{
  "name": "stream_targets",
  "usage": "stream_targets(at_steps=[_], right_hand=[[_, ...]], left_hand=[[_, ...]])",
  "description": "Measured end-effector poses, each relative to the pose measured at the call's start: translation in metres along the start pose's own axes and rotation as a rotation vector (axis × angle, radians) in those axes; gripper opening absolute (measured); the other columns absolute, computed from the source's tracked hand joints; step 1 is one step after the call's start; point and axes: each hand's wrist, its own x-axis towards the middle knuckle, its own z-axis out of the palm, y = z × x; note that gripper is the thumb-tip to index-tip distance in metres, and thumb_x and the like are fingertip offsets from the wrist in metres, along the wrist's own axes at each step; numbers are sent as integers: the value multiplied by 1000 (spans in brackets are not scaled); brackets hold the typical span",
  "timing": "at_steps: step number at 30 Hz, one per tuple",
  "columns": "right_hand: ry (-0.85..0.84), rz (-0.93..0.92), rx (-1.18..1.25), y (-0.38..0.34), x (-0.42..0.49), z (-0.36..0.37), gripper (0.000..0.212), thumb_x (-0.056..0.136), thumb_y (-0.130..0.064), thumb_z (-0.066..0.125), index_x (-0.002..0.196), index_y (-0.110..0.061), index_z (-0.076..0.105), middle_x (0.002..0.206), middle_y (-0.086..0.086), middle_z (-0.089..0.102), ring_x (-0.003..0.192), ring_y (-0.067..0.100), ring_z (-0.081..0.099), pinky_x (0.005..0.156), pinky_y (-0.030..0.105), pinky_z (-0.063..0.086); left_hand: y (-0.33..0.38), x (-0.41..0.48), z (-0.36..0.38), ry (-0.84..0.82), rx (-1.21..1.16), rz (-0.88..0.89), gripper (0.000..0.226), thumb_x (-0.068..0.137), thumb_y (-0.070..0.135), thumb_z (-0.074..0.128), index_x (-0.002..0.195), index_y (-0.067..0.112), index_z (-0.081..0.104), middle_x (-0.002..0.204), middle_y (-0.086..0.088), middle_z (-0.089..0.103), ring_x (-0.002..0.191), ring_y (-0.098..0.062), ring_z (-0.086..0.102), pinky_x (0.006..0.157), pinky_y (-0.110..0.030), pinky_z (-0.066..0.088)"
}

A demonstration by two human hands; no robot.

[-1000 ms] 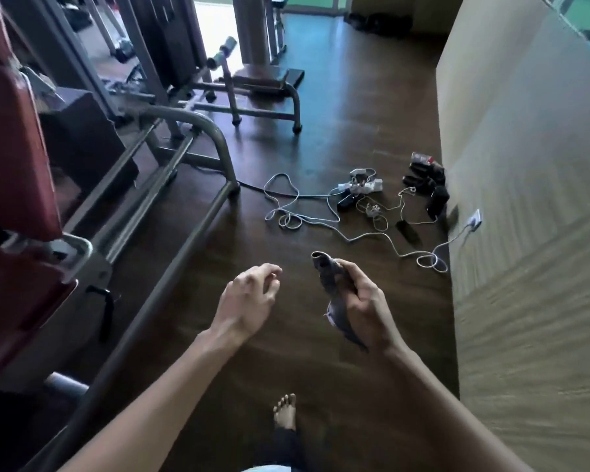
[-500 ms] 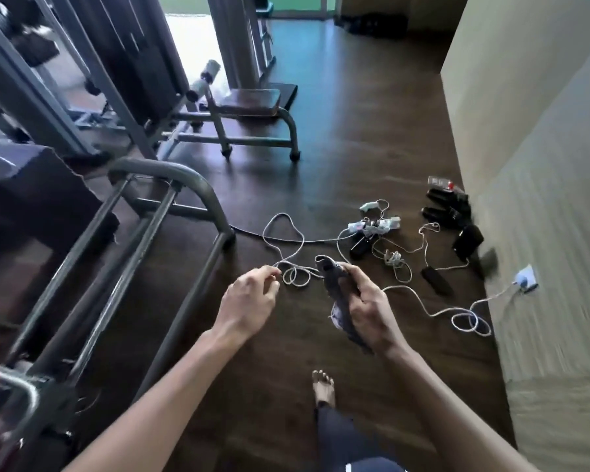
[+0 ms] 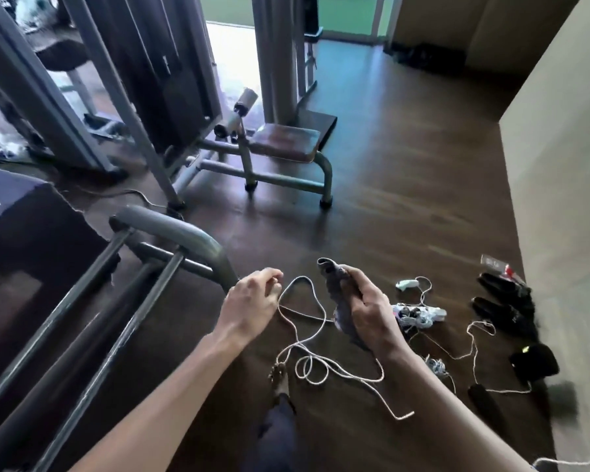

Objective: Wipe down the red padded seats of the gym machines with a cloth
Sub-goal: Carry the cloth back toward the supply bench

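Standing at the left edge, the grey frame (image 3: 171,233) of a machine runs toward the middle of the floor (image 3: 406,199). Just right of its curved end hangs the left hand (image 3: 252,301), back up, its fingers (image 3: 273,279) loosely curled and holding nothing that shows; a white cable (image 3: 401,417) loops on the floor under it, and contact between the two cannot be told.

Farther up the view, well apart from both hands, sits the seat (image 3: 283,144), a reddish-brown pad on a low grey stand, flat, its long axis lying roughly left to right across the view. It lies ahead of the person and slightly left of the cloth-bearing hand, so the reach to it means walking forward first. By position the left hand lines up more closely with the pad, but the wiping tool is in the other one.

Right of centre, the cloth (image 3: 336,284), grey and bunched, stands up out of the right hand (image 3: 368,311), whose fingers are clenched round its middle while one end pokes above and the other droops below. No seat is being wiped yet, I judge; this looks like the walk between machines.

Further right lie a power strip (image 3: 419,311) and dark shoes (image 3: 504,301) near the wall (image 3: 559,199).
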Motion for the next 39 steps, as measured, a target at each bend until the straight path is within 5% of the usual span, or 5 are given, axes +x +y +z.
stream_targets(at_steps=[12, 21, 25, 33, 39], right_hand=[[-83, 5, 87, -67, 356, 93, 19, 105, -24, 47, 115, -28, 63, 61, 12, 34, 49, 23, 34, 43, 33, 38], [-356, -87, -174, -97, 642, 188, 21, 105, -28, 46, 117, -34, 62, 98, 33, 64, 69, 23, 53, 64, 40, 40], [-588, -124, -188, -126, 746, 266, 21, 104, -34, 46, 115, -41, 62, 95, 25, 69, 52, 25, 50, 39, 41, 39], [-936, -209, -252, -172, 838, 450, 23, 104, -27, 45, 113, -39, 63, 67, 24, 62, 43, 31, 44, 44, 35, 37], [-1088, -234, -269, -192, 869, 598, 19, 103, -18, 48, 107, -30, 63, 95, 25, 66, 69, 44, 54, 52, 32, 42]], left_hand=[[-42, 352, -95, 75, 22, -41, 25, 94, 25, 57, 117, 29, 66, 114, 3, 69, 109, -18, 63, 92, -32, 48], [-112, 576, -149, 268, -27, -308, 23, 92, 24, 58, 113, 29, 67, 110, 5, 72, 104, -18, 66, 92, -35, 50], [-144, 634, -192, 407, -55, -484, 23, 91, 24, 60, 112, 29, 69, 110, 4, 73, 103, -21, 67, 90, -36, 52], [-253, 678, -277, 692, -120, -761, 22, 90, 14, 63, 109, 21, 71, 105, -1, 74, 96, -20, 70, 84, -30, 53], [-355, 702, -349, 756, -188, -855, 27, 94, 16, 59, 119, 19, 68, 115, -1, 73, 108, -16, 68, 94, -33, 52]])
